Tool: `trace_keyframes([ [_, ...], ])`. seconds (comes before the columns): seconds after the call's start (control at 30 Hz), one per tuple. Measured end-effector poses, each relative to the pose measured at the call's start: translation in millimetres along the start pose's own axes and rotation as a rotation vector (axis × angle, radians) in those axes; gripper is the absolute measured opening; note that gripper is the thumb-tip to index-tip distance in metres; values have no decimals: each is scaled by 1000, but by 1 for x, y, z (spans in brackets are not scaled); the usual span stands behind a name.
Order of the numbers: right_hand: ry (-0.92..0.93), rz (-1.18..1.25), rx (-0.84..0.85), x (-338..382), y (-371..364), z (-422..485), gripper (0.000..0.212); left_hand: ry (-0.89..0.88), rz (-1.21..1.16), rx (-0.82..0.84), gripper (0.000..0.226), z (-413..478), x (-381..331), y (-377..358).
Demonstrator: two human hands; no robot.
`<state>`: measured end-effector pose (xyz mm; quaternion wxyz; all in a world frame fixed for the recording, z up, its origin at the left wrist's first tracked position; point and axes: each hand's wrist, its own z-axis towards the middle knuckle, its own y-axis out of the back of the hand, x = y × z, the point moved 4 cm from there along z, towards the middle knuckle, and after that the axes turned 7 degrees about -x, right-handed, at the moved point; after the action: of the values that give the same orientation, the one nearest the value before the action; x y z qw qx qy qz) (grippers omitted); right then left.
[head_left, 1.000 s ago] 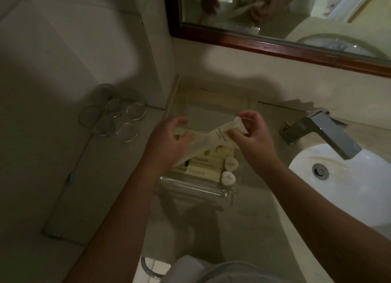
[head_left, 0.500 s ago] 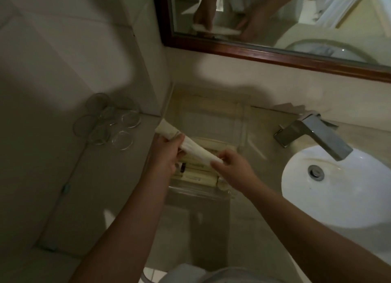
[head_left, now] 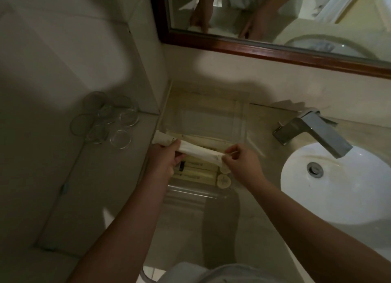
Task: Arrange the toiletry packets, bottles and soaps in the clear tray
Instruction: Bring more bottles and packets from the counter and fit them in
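Note:
A clear tray (head_left: 240, 122) sits on the counter against the back wall, in the corner. Inside its near half lie cream toiletry packets (head_left: 196, 174) side by side, with two round white soaps (head_left: 223, 180) at their right end. A long cream packet (head_left: 198, 151) is held level just above those packets. My left hand (head_left: 163, 163) grips its left part, and the packet's end sticks out past the tray's left wall. My right hand (head_left: 240, 161) pinches its right end between thumb and fingers.
Several upturned clear glasses (head_left: 108, 120) stand on the lower ledge at the left. A chrome faucet (head_left: 313, 130) and white basin (head_left: 338, 185) are at the right. A wood-framed mirror (head_left: 254, 48) hangs above the counter.
The long packet went from tilted up at the right to lying level and lower over the tray. Both hands came down with it; my right hand shifted to pinch its right tip.

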<state>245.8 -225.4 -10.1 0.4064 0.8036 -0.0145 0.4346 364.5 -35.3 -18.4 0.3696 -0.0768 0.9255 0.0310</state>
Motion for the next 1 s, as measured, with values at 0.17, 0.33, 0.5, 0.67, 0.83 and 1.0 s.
trace_keyframes([
  [0.17, 28, -68, -92, -4, 14, 5, 24, -79, 88, -68, 19, 9, -4, 10],
  [0.33, 120, -263, -200, 4, 21, 7, 24, -319, 465, -105, 26, 22, -6, 20],
  [0.5, 162, -354, -233, 4, 17, 10, 21, -544, 985, -242, 46, 19, -16, 24],
  [0.67, 206, -416, -253, 6, 15, 11, 21, -562, 1068, -252, 43, 23, -20, 20],
  [0.83, 202, -431, -239, 4, 13, 11, 23, -592, 1140, -316, 31, 25, -22, 25],
  [1.0, 189, -468, -208, 5, 13, 12, 22, -631, 1171, -329, 32, 29, -25, 25],
])
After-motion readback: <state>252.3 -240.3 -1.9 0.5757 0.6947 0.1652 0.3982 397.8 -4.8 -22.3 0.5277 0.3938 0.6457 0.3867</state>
